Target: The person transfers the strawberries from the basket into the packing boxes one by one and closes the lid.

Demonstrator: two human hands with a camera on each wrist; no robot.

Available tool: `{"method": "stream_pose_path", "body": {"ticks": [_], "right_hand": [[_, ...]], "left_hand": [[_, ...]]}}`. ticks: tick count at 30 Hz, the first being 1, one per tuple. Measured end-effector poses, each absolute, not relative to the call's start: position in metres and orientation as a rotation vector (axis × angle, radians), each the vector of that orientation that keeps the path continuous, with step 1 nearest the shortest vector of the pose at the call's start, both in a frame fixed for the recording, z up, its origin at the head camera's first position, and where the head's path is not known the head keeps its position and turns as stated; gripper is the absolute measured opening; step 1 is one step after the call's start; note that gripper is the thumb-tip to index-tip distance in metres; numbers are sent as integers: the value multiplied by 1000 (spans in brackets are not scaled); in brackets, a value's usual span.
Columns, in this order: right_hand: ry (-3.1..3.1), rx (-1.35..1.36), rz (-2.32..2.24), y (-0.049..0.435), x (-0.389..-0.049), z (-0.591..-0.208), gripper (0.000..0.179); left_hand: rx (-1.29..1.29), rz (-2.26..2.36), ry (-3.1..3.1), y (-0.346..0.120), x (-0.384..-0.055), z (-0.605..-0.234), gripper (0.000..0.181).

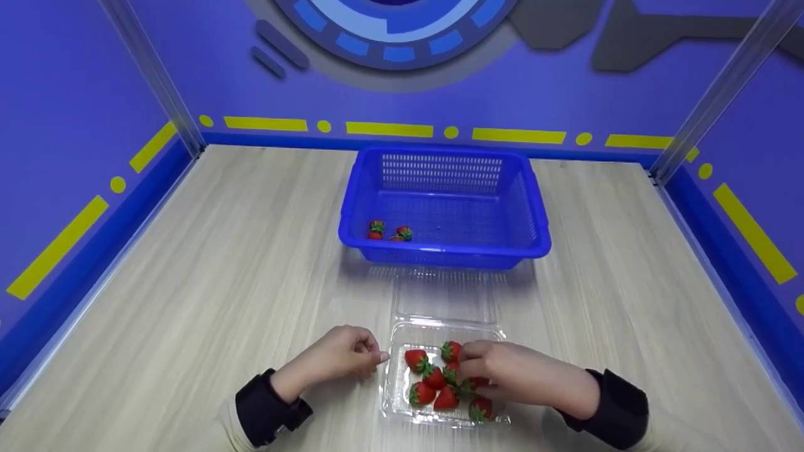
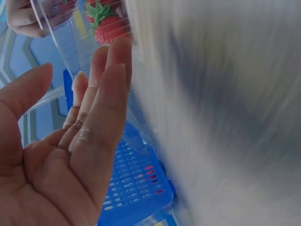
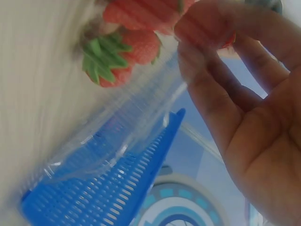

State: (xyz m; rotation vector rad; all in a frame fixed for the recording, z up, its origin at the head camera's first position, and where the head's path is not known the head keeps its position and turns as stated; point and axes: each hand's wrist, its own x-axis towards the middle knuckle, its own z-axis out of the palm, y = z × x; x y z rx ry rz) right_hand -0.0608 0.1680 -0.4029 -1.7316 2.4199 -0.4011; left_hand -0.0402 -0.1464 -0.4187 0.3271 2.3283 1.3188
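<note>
A clear plastic clamshell box (image 1: 392, 402) lies with its lid folded back, holding several red strawberries (image 1: 421, 393) with green leaves. Over the right part of the box my right hand (image 1: 512, 371) pinches a strawberry (image 3: 204, 28) between thumb and fingers, partly hidden by them. Another strawberry (image 1: 480, 409) lies by the box's near right corner, below that hand. My left hand (image 1: 342, 356) is at the box's left side with loosely bent fingers and an empty palm; its fingertips (image 2: 120, 47) are right at the clear wall.
Behind the clamshell stands a blue plastic basket (image 1: 440, 256) with slotted walls; a few strawberries (image 1: 404, 233) lie in its near left corner. The lid reaches to the basket's front. Blue panels (image 1: 402, 107) border the wooden table (image 1: 251, 251) at the back and sides.
</note>
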Motion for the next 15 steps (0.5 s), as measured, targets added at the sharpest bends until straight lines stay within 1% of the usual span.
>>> {"method": "stream_pose_path", "body": {"ticks": [9, 15], "right_hand": [[2430, -1745, -399, 167, -61, -409, 20], [2428, -1832, -428, 166, -60, -414, 18]], "left_hand": [[346, 1327, 2309, -142, -39, -428, 21], [315, 1386, 2226, -139, -39, -435, 17]]}}
